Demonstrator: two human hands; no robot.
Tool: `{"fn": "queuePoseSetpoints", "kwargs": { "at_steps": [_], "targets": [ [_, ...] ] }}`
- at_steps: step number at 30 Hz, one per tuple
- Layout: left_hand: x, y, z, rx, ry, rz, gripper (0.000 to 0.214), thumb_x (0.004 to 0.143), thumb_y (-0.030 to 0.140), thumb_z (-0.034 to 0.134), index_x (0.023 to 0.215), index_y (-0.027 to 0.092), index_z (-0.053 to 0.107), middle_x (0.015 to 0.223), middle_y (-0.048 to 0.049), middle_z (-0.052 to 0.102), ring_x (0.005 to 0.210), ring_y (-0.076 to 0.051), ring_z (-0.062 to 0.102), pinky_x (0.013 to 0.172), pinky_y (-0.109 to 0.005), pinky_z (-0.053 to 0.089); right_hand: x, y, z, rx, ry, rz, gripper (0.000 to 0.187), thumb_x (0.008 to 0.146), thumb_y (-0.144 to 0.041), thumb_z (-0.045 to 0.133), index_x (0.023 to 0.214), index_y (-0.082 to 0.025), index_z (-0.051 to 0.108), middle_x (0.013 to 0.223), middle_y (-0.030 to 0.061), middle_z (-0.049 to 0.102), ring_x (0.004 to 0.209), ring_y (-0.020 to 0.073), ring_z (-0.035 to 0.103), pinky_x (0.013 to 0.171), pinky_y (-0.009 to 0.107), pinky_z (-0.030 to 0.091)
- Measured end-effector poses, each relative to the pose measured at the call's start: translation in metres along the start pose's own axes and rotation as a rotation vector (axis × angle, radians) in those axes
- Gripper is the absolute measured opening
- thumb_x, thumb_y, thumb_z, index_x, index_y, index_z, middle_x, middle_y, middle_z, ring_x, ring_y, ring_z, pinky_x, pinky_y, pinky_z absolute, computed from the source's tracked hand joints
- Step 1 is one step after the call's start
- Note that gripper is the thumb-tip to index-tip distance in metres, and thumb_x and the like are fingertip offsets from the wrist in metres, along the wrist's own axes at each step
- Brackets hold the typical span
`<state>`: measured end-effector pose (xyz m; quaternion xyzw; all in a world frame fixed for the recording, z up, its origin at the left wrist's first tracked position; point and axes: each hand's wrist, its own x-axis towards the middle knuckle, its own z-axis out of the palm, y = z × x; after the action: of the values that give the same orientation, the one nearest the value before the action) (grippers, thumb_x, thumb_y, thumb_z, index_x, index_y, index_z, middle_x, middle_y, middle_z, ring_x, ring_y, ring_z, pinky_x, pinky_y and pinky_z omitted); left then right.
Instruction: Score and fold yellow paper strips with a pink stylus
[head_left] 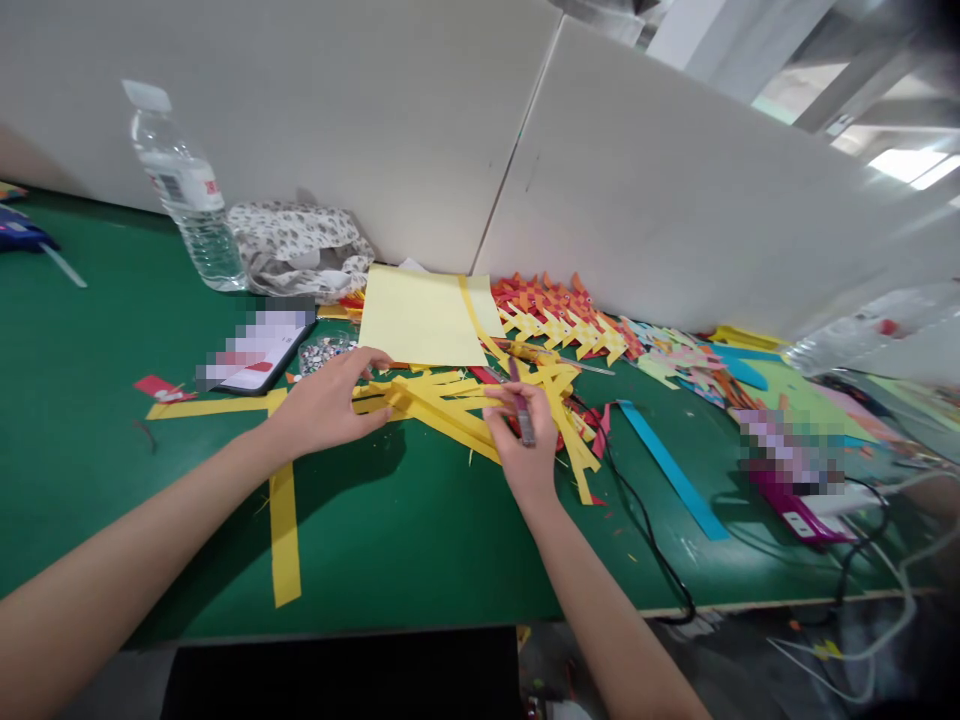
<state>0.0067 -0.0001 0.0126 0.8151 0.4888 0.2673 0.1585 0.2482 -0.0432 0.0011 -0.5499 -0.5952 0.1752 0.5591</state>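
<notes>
My left hand (pixel 330 405) rests on a heap of yellow paper strips (pixel 457 405) on the green table (pixel 375 520), fingers stretched flat over the strips' left ends. My right hand (pixel 521 440) is closed round a thin pen-like tool (pixel 523 415), held over the middle of the heap. A pale yellow sheet (pixel 424 315) lies just behind the strips. One long yellow strip (pixel 283 535) lies alone near the front edge.
A water bottle (pixel 187 195) and a patterned cloth (pixel 296 245) stand at the back left by the white wall. A phone (pixel 259 350) lies left of the heap. Folded coloured paper shapes (pixel 570 315), a blue strip (pixel 671 470) and cables (pixel 645 530) lie to the right.
</notes>
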Motion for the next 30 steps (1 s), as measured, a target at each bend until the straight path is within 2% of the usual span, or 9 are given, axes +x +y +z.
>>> {"fn": "queuePoseSetpoints", "kwargs": {
  "at_steps": [3,5,7,13,20,22,26,30],
  "targets": [
    [-0.001,0.005,0.001,0.068,0.027,0.137,0.049,0.081,0.043,0.052,0.124,0.023,0.046,0.125,-0.0108,0.054,0.115,-0.029,0.050,0.090,-0.043,0.044,-0.003,-0.001,0.000,-0.203,-0.150,-0.112,0.026,0.067,-0.010,0.056,0.087,-0.025,0.050,0.078,-0.0008,0.070,0.077,0.0212,0.066,0.098,0.051,0.035],
    [-0.002,0.006,0.004,0.069,0.005,0.244,0.045,0.084,0.040,0.049,0.125,0.023,0.048,0.128,-0.0100,0.054,0.118,-0.027,0.048,0.096,-0.042,0.041,-0.005,-0.002,0.001,-0.318,-0.197,-0.185,0.031,0.062,-0.007,0.053,0.087,-0.025,0.049,0.080,-0.0022,0.070,0.078,0.0219,0.066,0.104,0.055,0.022],
    [-0.001,0.006,0.008,0.075,-0.015,0.328,0.041,0.087,0.036,0.046,0.125,0.023,0.050,0.127,-0.0091,0.057,0.117,-0.025,0.050,0.097,-0.041,0.041,-0.006,-0.003,0.002,-0.369,-0.247,-0.228,0.035,0.060,-0.006,0.051,0.090,-0.026,0.049,0.086,-0.0016,0.070,0.080,0.0220,0.066,0.106,0.054,0.018],
    [-0.001,0.001,0.018,0.120,-0.021,0.414,0.036,0.087,0.035,0.048,0.120,0.025,0.057,0.124,-0.0059,0.061,0.114,-0.024,0.054,0.098,-0.042,0.041,-0.005,0.001,0.004,-0.419,-0.307,-0.343,0.035,0.063,-0.004,0.047,0.091,-0.026,0.050,0.086,-0.0007,0.068,0.079,0.0213,0.064,0.105,0.048,0.025],
    [-0.001,0.004,0.013,0.134,0.034,0.435,0.034,0.087,0.038,0.050,0.116,0.024,0.058,0.119,-0.0064,0.064,0.109,-0.024,0.057,0.094,-0.040,0.043,-0.006,-0.003,0.002,-0.298,-0.173,-0.383,0.027,0.070,-0.004,0.046,0.086,-0.025,0.052,0.083,0.0026,0.066,0.082,0.0229,0.062,0.093,0.045,0.040],
    [-0.002,0.007,0.011,0.118,-0.022,0.460,0.033,0.085,0.037,0.051,0.114,0.024,0.060,0.114,-0.0063,0.066,0.104,-0.023,0.060,0.089,-0.037,0.045,-0.007,-0.005,0.002,-0.244,-0.241,-0.363,0.027,0.071,-0.005,0.046,0.087,-0.025,0.053,0.085,0.0031,0.065,0.084,0.0227,0.062,0.088,0.042,0.044],
    [-0.005,0.011,0.007,0.090,-0.213,0.466,0.029,0.082,0.033,0.052,0.107,0.024,0.065,0.103,-0.0054,0.069,0.094,-0.022,0.063,0.080,-0.032,0.049,-0.010,-0.006,0.004,-0.123,-0.457,-0.234,0.026,0.075,-0.009,0.048,0.094,-0.025,0.054,0.091,0.0037,0.066,0.085,0.0208,0.064,0.074,0.033,0.051],
    [-0.007,0.013,0.001,0.046,-0.310,0.435,0.036,0.077,0.034,0.058,0.112,0.025,0.064,0.105,-0.0050,0.069,0.097,-0.023,0.062,0.083,-0.034,0.048,-0.009,-0.006,0.004,-0.080,-0.448,-0.210,0.024,0.076,-0.009,0.049,0.094,-0.025,0.053,0.090,0.0029,0.066,0.085,0.0196,0.065,0.074,0.031,0.051]
  ]
}}
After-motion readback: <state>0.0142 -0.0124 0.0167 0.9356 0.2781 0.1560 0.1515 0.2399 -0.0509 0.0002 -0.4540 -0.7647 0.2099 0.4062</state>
